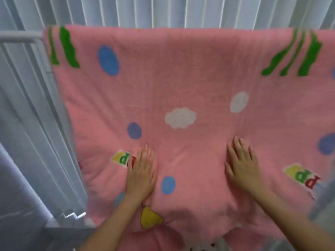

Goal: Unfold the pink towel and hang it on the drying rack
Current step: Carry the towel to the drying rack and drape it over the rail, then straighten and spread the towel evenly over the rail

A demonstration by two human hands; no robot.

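Note:
The pink towel (181, 84), printed with blue dots, white clouds and green stripes, is spread wide and draped over the white drying rack (21, 38), whose bar shows only at the upper left. My left hand (141, 173) lies flat on the towel's lower middle, fingers straight. My right hand (243, 163) lies flat on the cloth a little to the right, fingers also straight. The towel hides the rest of the rack beneath it.
White vertical curtains (181, 11) hang right behind the rack and run down the left side. A grey floor or ledge (23, 223) shows at the lower left.

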